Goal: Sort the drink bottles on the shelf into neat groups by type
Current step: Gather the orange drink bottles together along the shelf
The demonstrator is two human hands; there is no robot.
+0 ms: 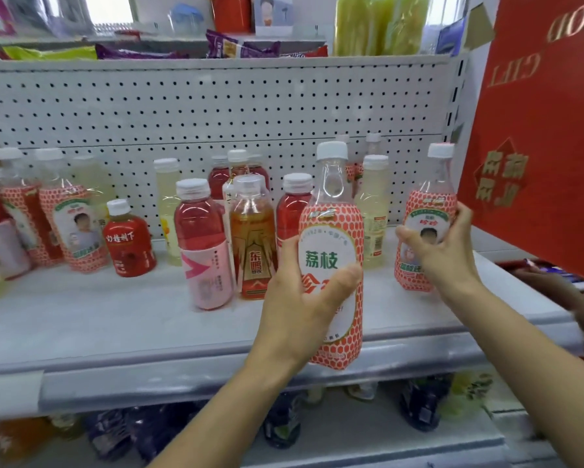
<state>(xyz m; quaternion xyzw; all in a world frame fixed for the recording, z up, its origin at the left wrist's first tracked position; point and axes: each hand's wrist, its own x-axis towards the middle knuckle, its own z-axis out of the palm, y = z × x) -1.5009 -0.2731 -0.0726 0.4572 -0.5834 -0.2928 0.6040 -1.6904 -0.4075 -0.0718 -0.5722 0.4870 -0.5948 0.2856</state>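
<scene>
My left hand (304,298) grips a clear lychee soda bottle (332,211) with a red-dotted label and white cap, held above the front edge of the white shelf (115,319). My right hand (442,244) grips a second lychee soda bottle (429,204) standing at the shelf's right end. Two more of that type (71,214) stand at the left. In the middle stand a pink-label bottle (202,244), an amber bottle (253,238), a red bottle (294,214) and pale yellow bottles (373,211). A small red-label bottle (130,241) stands left of centre.
A white pegboard (216,106) backs the shelf. A large red gift box (537,130) hangs in at the right. Another person's hand (550,285) reaches in at the far right. Snack packs (236,47) lie on the shelf above, and dark bottles (283,423) stand on the shelf below.
</scene>
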